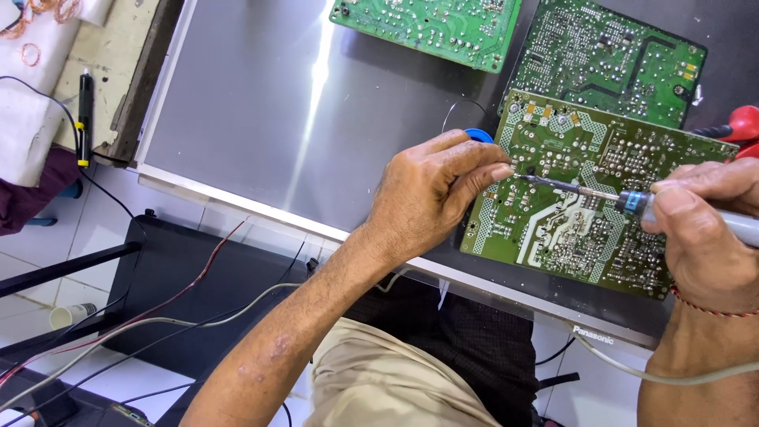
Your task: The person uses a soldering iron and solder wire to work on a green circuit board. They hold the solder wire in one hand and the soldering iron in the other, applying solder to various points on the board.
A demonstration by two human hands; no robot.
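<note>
A green circuit board [585, 205] lies solder side up on a grey metal panel [261, 111]. My right hand [704, 229] grips a soldering iron [632, 199] whose tip [528, 177] touches the board near its upper left. My left hand [431, 194] rests at the board's left edge with fingers pinched together by the iron's tip, apparently on thin solder wire. A blue solder spool [478, 135] peeks out behind the left hand's knuckles.
Two more green circuit boards [431, 28] [609, 59] lie at the panel's far side. A red tool handle [739, 122] sits at the right edge. A black pen-like tool [84, 115] lies at left. Cables [158, 320] trail over the tiled floor below.
</note>
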